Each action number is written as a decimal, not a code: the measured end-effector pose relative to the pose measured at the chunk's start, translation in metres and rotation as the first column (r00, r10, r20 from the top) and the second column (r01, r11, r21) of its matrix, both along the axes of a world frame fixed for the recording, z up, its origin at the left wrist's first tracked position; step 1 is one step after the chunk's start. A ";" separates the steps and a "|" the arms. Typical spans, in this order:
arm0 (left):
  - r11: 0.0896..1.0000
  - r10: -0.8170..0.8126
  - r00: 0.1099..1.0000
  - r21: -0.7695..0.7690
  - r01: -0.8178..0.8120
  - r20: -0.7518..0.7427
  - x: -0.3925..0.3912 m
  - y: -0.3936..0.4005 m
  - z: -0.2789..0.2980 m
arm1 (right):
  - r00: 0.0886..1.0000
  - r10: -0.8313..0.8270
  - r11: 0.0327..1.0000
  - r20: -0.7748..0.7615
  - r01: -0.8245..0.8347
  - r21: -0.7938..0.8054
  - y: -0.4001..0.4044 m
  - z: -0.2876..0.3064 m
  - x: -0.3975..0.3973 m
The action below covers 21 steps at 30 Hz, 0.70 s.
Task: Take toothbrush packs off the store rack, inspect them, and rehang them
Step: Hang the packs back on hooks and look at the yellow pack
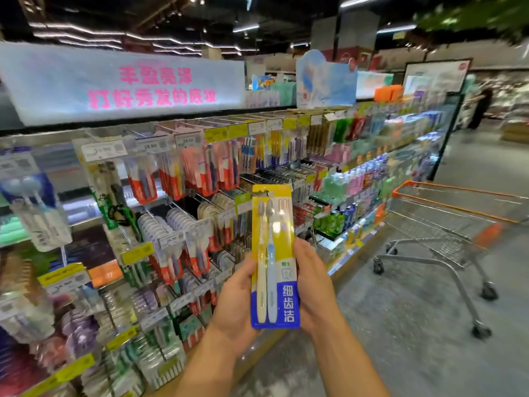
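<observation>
We hold a toothbrush pack (274,257) upright in front of us with both hands, clear of the store rack (171,196) that runs along our left. The pack has a yellow top and a blue bottom with white characters, and two toothbrushes sit side by side in it, one cream and one pale blue, bristles up. Our left hand (235,303) grips the pack's lower left edge, its fingers curled behind the card and the thumb along the side. Our right hand (310,285) grips the lower right edge, its fingers also wrapped behind. The pack's face is turned toward us.

The rack's hooks carry many other hanging toothbrush packs in red, white and purple, with yellow and white price tags (104,149) at the hook ends. A lit banner (123,81) with pink characters sits above the rack. To our right, a shopping cart (446,233) with orange trim stands on the grey floor (400,325).
</observation>
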State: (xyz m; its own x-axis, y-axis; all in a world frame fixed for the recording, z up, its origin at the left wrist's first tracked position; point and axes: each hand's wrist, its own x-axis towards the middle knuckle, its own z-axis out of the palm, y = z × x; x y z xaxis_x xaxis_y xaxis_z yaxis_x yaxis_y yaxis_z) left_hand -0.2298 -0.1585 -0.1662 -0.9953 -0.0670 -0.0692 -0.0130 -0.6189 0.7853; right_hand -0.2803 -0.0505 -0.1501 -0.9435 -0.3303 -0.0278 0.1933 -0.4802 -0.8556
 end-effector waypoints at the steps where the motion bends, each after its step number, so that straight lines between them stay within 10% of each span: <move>1: 1.000 0.015 1.000 -0.027 -0.016 -0.012 -0.007 0.006 0.002 | 1.000 -0.024 1.000 -0.018 0.024 -0.002 0.006 0.000 -0.007; 8: 0.960 0.001 0.991 -0.277 -0.038 -0.133 -0.056 0.017 0.004 | 0.996 -0.084 0.996 0.012 0.085 -0.040 0.023 -0.002 -0.055; 21: 0.963 0.015 1.000 -0.270 -0.018 -0.013 -0.176 -0.031 -0.014 | 0.981 -0.184 0.978 -0.055 0.189 0.094 -0.018 0.008 -0.192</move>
